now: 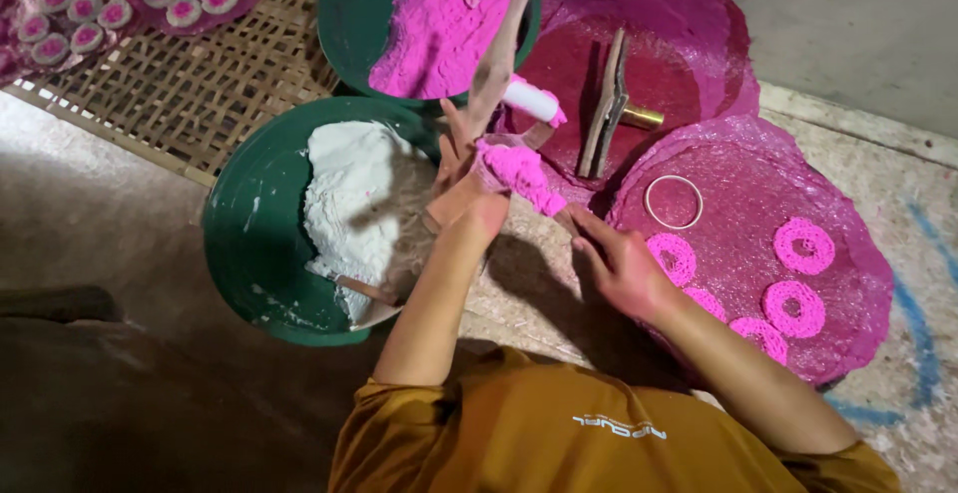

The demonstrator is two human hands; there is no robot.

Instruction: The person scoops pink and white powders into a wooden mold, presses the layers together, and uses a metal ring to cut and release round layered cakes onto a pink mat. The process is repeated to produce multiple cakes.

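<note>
Head view: the left hand (461, 182) is raised over the gap between the bowls and the mats, its fingers curled around a soft lump of bright pink dough (521, 174), which sits against the palm and bulges out toward the right. The right hand (621, 265) rests low on the edge of the round, pink-stained mat (858, 253) with its fingers stretched out and holding nothing, the fingertips pointing at the lump from just beside it; I cannot tell whether they touch it. On that mat lie four crumbly pink dough rings (804, 246) and a thin metal ring mould (674, 201). To work the lump well, it seems best to keep it cupped rather than squeezed, since the dough looks loose and grainy and could shed crumbs, and to keep the free hand close beneath it. A pale wooden stick (504, 49) slants up just behind the left hand, with a short white cylinder (529, 101) beside it; the lump should stay apart from both. The green bowl of white flour dough (244, 253) stands to the left, and the green bowl of pink powder (349, 14) behind it, so the lump is better held over the mat than over the white dough.
</note>
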